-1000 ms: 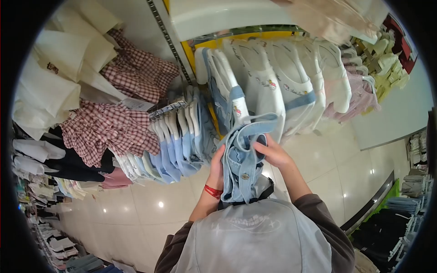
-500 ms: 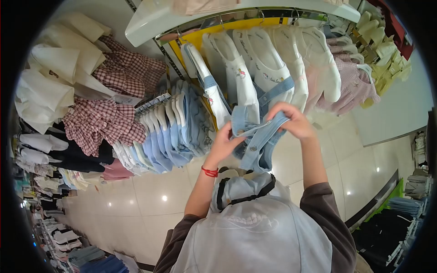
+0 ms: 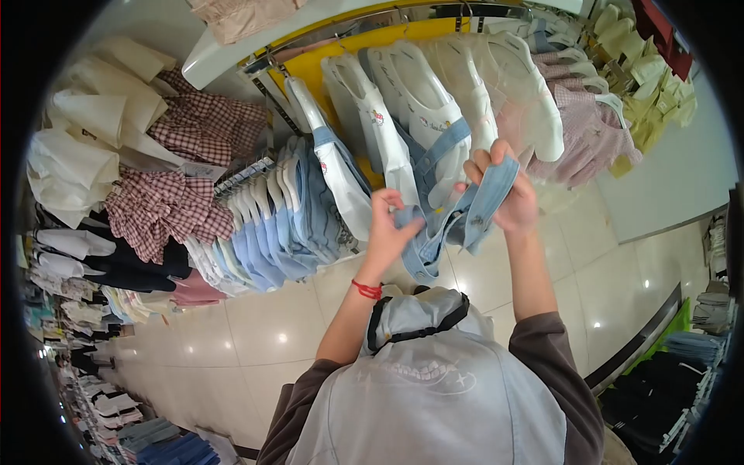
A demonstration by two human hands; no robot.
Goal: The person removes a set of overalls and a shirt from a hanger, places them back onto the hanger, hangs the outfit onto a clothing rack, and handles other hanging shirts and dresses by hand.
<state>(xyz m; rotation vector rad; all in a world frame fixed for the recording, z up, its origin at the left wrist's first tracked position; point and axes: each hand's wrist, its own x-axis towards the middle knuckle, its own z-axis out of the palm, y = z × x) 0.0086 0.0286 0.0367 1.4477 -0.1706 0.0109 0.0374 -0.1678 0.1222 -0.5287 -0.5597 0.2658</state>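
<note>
A light-blue denim garment with metal buttons [image 3: 482, 208] stretches between my two hands, in front of the clothes rail. My left hand [image 3: 390, 234] pinches one end of it, with thumb and fingers closed on the cloth. Higher up on the other side, my right hand [image 3: 518, 203] grips a wide denim band, its fingers wrapped behind the cloth. The folds hide what kind of garment it is. Just behind my hands hangs a white top with a denim strap [image 3: 447, 128]; whether the held denim joins it, I cannot tell.
A curved metal rail [image 3: 372, 23] carries white and pink children's tops on hangers. To the left hang blue garments [image 3: 267, 240] and red checked clothes [image 3: 167, 209]. Yellow garments [image 3: 655, 101] hang at the right. Tiled floor [image 3: 271, 333] lies below.
My right hand has risen, lifting and turning the denim band upright. My left hand has shifted slightly on the other end. The rack sits a little further left and higher in view.
</note>
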